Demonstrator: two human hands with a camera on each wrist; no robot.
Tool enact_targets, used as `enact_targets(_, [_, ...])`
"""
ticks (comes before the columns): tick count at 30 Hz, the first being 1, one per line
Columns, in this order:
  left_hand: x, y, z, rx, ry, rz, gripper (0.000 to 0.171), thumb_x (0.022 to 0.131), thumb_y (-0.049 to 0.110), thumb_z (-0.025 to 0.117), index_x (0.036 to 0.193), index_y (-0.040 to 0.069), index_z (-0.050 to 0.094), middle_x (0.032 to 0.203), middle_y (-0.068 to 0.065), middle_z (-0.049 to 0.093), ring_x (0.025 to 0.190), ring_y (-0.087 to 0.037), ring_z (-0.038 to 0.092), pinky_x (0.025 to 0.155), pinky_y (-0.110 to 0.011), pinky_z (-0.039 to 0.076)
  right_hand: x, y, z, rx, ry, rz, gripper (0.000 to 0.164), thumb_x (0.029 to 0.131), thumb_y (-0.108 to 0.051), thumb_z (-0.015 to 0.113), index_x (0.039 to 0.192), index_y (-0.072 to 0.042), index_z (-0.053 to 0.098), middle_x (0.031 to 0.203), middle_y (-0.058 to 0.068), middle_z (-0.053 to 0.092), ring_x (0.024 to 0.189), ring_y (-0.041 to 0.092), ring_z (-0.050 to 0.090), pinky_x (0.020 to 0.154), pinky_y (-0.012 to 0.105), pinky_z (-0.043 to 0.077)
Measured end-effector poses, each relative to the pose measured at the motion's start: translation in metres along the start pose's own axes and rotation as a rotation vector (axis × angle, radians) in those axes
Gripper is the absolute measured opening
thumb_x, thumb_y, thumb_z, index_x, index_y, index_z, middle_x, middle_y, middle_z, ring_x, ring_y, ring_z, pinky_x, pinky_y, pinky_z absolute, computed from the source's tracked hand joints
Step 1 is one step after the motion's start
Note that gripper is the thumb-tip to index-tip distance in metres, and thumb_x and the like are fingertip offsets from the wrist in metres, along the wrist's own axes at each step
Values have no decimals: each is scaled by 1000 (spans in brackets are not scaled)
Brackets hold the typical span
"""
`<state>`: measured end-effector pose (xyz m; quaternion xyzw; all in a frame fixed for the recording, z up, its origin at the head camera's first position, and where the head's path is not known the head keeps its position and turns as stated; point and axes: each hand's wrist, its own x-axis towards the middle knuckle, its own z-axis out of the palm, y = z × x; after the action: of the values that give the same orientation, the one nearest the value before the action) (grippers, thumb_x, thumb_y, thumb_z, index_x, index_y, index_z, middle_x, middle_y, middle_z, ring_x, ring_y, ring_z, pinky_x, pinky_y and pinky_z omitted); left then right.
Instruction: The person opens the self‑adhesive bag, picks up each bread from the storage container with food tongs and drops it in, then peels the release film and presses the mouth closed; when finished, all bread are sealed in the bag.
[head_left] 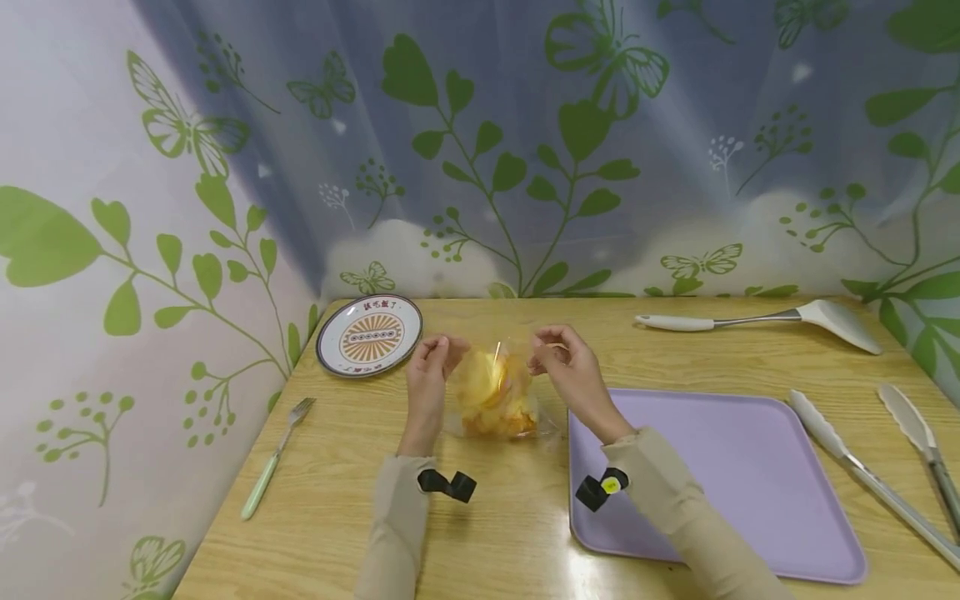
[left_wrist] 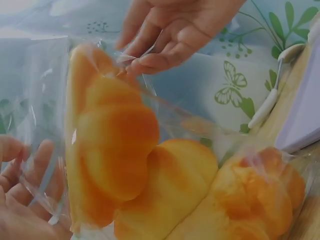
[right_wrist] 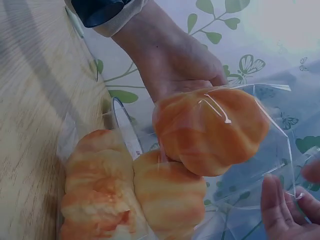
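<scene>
Bag [head_left: 495,396] at the centre of the dial, clear film, bread [left_wrist: 117,145] showing inside, and it's on the table [head_left: 495,533]! Left hand [head_left: 435,367] at ten o'clock, thumb and fingertips drawn together, pinching the bag's upper edge; right hand [head_left: 568,367] at two, its own tight pinch on the opposite side, remaining fingers loosely bent. Plate [head_left: 405,333] at ten, just beyond the left hand; fork [head_left: 273,467] down at eight. Tray [head_left: 720,475] at four, tongs [head_left: 862,475] past it, and there's the turner [head_left: 757,321] at two.
</scene>
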<state>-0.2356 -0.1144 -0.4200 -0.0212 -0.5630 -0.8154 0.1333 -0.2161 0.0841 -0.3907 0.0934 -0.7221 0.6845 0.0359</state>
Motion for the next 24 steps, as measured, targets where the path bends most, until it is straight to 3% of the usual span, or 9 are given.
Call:
enact_targets(3, [-1,1,1,-53,-45,11,15,104,12,45,94,15,56,86,10,71,85,-4,69,88,-23,55,1,-1,0,-50,-23,-5,34,100,-19,57,128,0,55,106,13,57,72,8,60,69,23,55])
enact_targets(6, [-1,3,0,-118,-57,51,14,104,12,45,94,14,54,87,9,72,85,-6,70,88,-25,56,2,-4,0,-63,-4,-32,31,100,-22,57,121,-1,62,92,9,60,69,11,60,65,23,54])
enact_targets(9, [0,6,-2,-105,0,106,15,103,8,47,92,13,57,86,9,72,86,-5,69,88,-24,55,1,-5,2,-34,40,-65,27,100,-20,57,115,1,66,88,9,62,66,13,59,63,23,54])
enact_targets(11, [0,8,-2,-63,55,127,17,101,5,49,90,13,59,85,9,70,85,-4,67,86,-21,54,1,-5,3,-36,61,-93,26,100,-19,57,115,0,67,97,10,62,64,11,56,60,23,52])
enact_targets(13, [0,8,-1,16,81,108,17,99,3,52,88,13,62,84,11,68,84,-2,64,83,-19,53,0,-4,4,-63,62,-109,26,99,-21,58,116,-2,68,107,10,61,61,10,53,58,25,50])
enact_targets(16, [-1,6,2,95,47,38,16,98,2,53,90,11,64,83,12,66,81,-1,63,79,-16,53,1,1,6,-109,34,-106,28,99,-23,59,120,-7,68,114,10,60,60,9,49,57,25,48])
enact_targets(19, [-2,4,5,98,15,-23,14,100,4,52,94,8,64,82,12,66,79,-2,65,76,-17,56,1,8,6,-80,24,-78,31,100,-21,58,127,-7,63,112,9,57,62,11,50,58,25,49])
enact_targets(24, [-2,0,6,54,51,-46,13,101,10,51,97,4,62,81,10,68,75,-4,67,69,-19,58,3,19,7,-35,42,-31,29,99,-14,58,124,-2,61,107,9,56,63,15,53,58,25,49])
